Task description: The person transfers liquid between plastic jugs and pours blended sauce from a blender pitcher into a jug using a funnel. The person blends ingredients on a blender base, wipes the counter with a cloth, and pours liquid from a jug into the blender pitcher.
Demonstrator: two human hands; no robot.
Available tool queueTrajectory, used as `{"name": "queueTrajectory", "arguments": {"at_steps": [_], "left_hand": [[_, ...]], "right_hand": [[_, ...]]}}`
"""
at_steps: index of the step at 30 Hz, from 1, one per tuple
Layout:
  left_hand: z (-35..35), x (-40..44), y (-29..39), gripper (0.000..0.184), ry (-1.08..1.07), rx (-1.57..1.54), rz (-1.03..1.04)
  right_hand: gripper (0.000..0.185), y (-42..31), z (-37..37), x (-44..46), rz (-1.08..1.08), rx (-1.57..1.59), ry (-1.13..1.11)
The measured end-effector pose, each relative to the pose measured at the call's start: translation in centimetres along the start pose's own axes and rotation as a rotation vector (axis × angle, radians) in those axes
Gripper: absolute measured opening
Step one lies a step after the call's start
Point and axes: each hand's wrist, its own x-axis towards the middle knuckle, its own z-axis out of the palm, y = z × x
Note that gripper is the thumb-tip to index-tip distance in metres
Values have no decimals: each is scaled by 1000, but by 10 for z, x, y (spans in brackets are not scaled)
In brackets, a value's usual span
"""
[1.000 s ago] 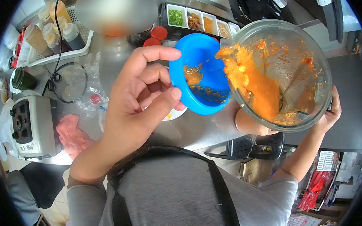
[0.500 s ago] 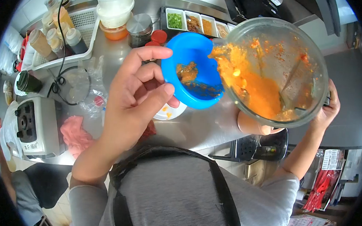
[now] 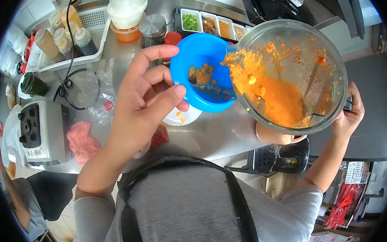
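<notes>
My left hand [image 3: 149,89] grips the left rim of a blue bowl [image 3: 212,105], with the thumb and fingers pinched at its edge. Some chunky brown-orange paste lies inside the bowl. My right hand [image 3: 350,108] is closed around the handle at the right side of a clear blender jar [image 3: 311,50]. The jar is tilted toward me, and its mouth faces the camera. Thick orange sauce [image 3: 278,104] with bits in it lies along its lower left wall and reaches the spout. That spout overlaps the bowl's right rim; whether they touch I cannot tell.
A white dish [image 3: 182,116] and a peach-coloured cup [image 3: 270,133] stand below the bowl and jar. At the left are a blender base [image 3: 46,132], a pink cloth [image 3: 82,141] and a white basket [image 3: 102,40] of sauce bottles. A topping tray [image 3: 190,22] stands behind. Another person's arm [image 3: 14,192] shows lower left.
The bowl has shifted slightly left and up in my left hand. Inside the tilted jar the sauce has shifted a little. Both hands keep their holds.
</notes>
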Motion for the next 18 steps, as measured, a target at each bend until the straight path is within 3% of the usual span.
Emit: {"name": "queueTrajectory", "arguments": {"at_steps": [9, 13, 14, 18], "left_hand": [[-22, -22, 2, 45, 167, 101, 39], [-34, -41, 4, 42, 280, 189, 86], [-43, -47, 3, 40, 299, 198, 73], [-82, -92, -20, 36, 401, 438, 53]], "right_hand": [[69, 4, 1, -7, -19, -18, -28], [78, 17, -8, -11, -20, -56, 87], [85, 31, -20, -11, -20, -30, 26], [79, 48, -28, -5, 43, 13, -78]]}}
